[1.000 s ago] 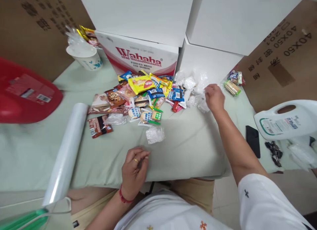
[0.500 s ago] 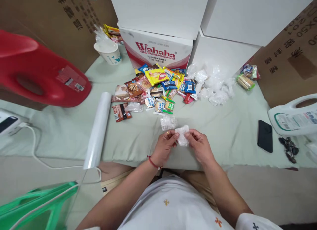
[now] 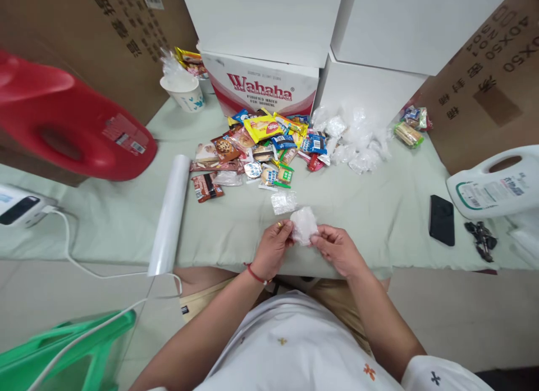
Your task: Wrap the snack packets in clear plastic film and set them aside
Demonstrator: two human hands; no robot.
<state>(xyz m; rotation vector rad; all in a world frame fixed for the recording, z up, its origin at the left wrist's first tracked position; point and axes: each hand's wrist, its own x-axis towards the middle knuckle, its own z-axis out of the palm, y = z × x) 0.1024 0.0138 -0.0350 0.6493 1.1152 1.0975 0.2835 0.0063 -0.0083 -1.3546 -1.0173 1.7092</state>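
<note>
A folded, crinkled clear plastic bag point(image 3: 304, 226) is held up just above the cloth near the front of the table. My left hand point(image 3: 273, 249) pinches its left edge between thumb and fingers. At its lower right corner, the thumb and forefinger of my right hand point(image 3: 340, 250) are closed on the plastic. Another small folded plastic bag point(image 3: 283, 202) lies flat just beyond my hands. Farther back is a heap of wrapped snacks point(image 3: 263, 130), with a bunch of loose clear plastic bags point(image 3: 357, 138) to its right.
A silvery white roll point(image 3: 170, 214) lies on the left, near a red jug point(image 3: 84, 127). A paper cup point(image 3: 185, 93) stands at the back by the Wahaha box point(image 3: 263, 87). On the right are a phone point(image 3: 442, 220), keys point(image 3: 482, 240) and a white jug point(image 3: 497, 183).
My right fingers have shifted from the bag's upper right edge to its lower right corner. The bag now shows a broader face and is tilted differently. The view has turned slightly.
</note>
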